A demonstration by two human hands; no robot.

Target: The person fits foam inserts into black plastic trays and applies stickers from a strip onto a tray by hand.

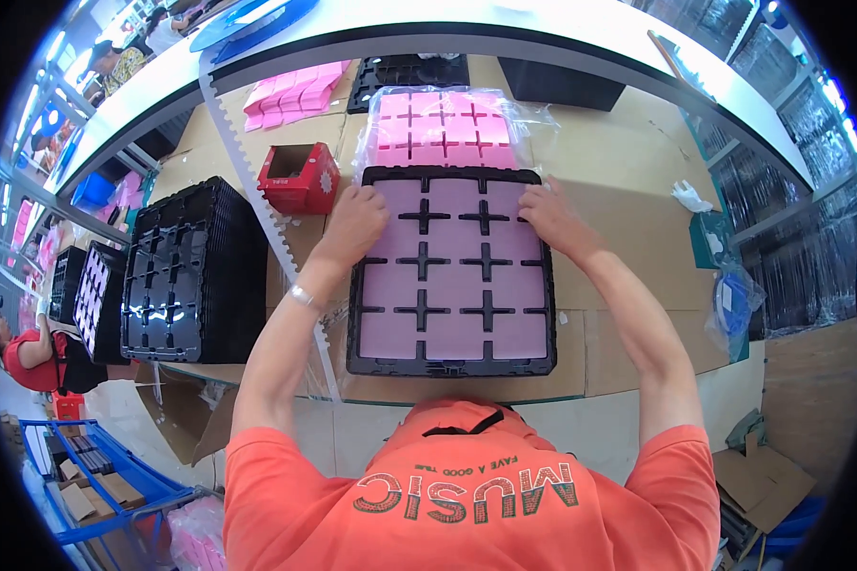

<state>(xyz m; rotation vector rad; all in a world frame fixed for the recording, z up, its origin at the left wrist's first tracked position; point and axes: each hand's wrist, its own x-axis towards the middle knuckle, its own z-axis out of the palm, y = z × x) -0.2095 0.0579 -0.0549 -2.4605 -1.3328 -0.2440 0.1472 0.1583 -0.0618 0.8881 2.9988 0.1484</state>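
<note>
On the workbench in front of me lies a black plastic tray with cross-shaped dividers. Pink-lilac foam pads fill its compartments. My left hand is at the tray's upper left edge, its fingers curled over the rim. At the upper right edge, my right hand has its fingers bent over the rim in the same way. The undersides of both hands' fingers are hidden. Just beyond the tray is a pink foam block with cross-shaped slots, partly covered by clear plastic film.
A red open box stands left of the tray. Further left rises a tall stack of black trays. Pink foam pieces and a dark bin sit at the back. A white shelf edge crosses above. A co-worker stands at far left.
</note>
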